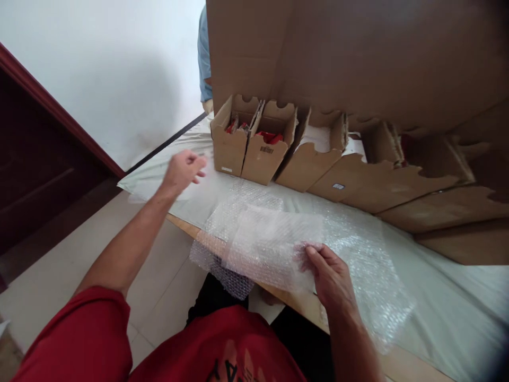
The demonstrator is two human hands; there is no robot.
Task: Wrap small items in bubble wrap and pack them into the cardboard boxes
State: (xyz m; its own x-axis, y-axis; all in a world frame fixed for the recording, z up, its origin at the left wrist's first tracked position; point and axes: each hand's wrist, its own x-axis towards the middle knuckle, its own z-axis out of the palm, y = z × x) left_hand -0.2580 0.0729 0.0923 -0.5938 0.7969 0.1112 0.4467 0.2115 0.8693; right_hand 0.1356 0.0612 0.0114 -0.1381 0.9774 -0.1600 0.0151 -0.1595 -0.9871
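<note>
My right hand pinches the right edge of a clear bubble wrap piece, thumb on top, above the front of the table. It looks like a flat pouch, but I cannot tell whether it is closed at the sides. Under and beside it lie more bubble wrap sheets, one hanging over the front edge. My left hand hovers over the table's left part, fingers loosely curled and apart, with nothing plainly held. Below it lies a whitish, see-through sheet, its kind unclear.
Several cardboard bins stand in a row along the back; the left two hold red items, another white ones. Behind rises a large cardboard panel. A person's blue sleeve shows past it. A pale cloth covers the table.
</note>
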